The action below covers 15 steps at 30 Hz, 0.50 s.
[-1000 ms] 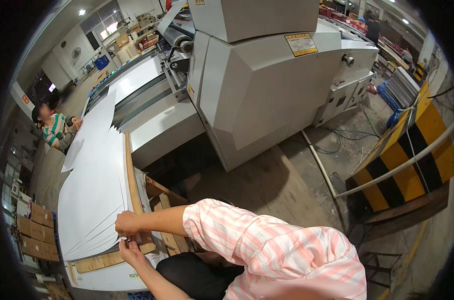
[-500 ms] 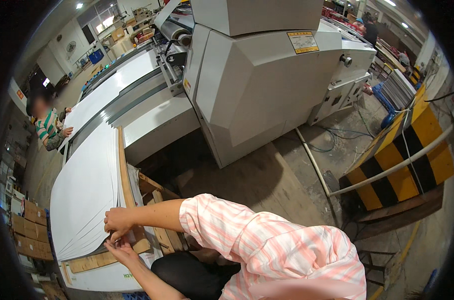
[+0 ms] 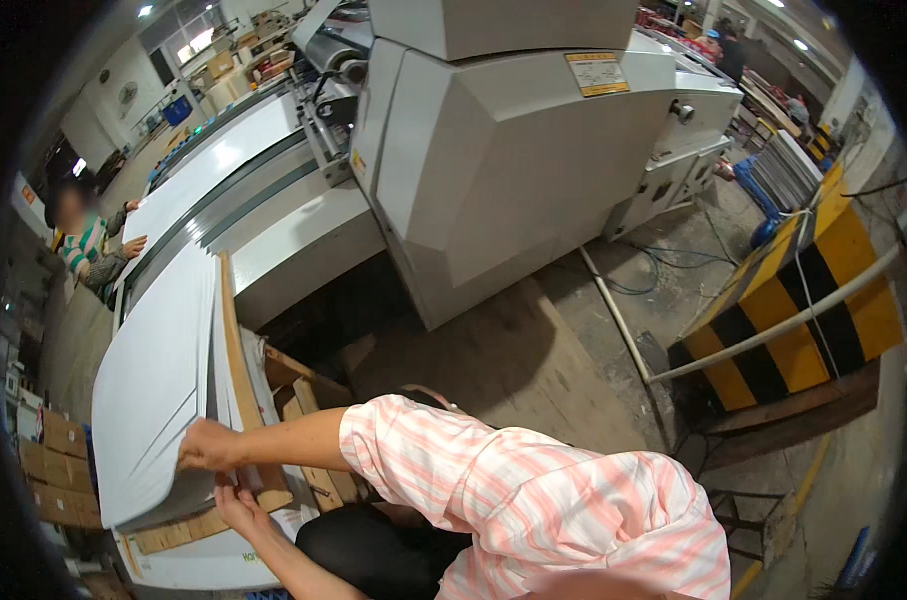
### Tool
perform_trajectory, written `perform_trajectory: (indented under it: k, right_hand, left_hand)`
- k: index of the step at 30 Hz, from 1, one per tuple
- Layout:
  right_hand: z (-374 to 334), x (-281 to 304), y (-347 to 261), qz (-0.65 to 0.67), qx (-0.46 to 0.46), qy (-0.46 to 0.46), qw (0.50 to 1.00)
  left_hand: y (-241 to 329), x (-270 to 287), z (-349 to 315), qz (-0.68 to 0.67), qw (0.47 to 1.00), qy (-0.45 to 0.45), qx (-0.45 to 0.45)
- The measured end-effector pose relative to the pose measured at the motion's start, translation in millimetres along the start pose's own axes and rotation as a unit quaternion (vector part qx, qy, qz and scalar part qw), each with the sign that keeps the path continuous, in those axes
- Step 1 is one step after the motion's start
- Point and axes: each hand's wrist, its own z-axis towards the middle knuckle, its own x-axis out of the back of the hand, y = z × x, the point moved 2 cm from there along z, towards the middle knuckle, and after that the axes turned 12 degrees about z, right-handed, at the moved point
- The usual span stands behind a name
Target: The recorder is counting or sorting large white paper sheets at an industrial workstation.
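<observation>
A tall stack of large white sheets (image 3: 148,390) lies at the left, its near corner bent up and the sheets fanned apart at the right edge. My right hand (image 3: 211,445) is closed on the sheets' edge near that corner, lifting it. Just below, my left hand (image 3: 238,508) is palm up with its fingers stretched toward the raised sheets; whether they touch the paper is hard to tell. Along the stack's right side runs a wooden strip (image 3: 235,350), and another wooden board (image 3: 183,530) shows under the lifted corner.
A large grey machine (image 3: 533,180) stands ahead, with a white-sheeted feed table (image 3: 213,160) at its left. A co-worker in a striped top (image 3: 88,245) rests hands there. Cardboard boxes (image 3: 58,460) stand far left; a yellow-black striped barrier (image 3: 793,320) and a pipe rail (image 3: 763,345) are right.
My right hand has moved slightly left, raising the sheets' corner, which now bends up more. The gap between the sheets has widened. The left hand has stayed low beside the stack.
</observation>
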Motion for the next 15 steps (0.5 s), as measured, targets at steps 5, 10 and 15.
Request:
perform_trajectory:
  k: [5,10,15]
  right_hand:
    - [-31.0,18.5,43.7,-0.244,-0.069,-0.203,0.946]
    - [-33.6,6.8,40.5,-0.357,0.011,-0.218,0.908]
    - [-23.1,-1.1,8.4,-0.288,0.178,-0.166,0.926]
  left_hand:
    - [1.0,-41.2,-15.5,-0.049,0.998,0.023,0.008]
    - [17.4,-37.7,-28.1,-0.075,0.994,0.077,-0.024]
    - [14.7,-14.3,-17.1,-0.120,0.986,0.115,-0.023]
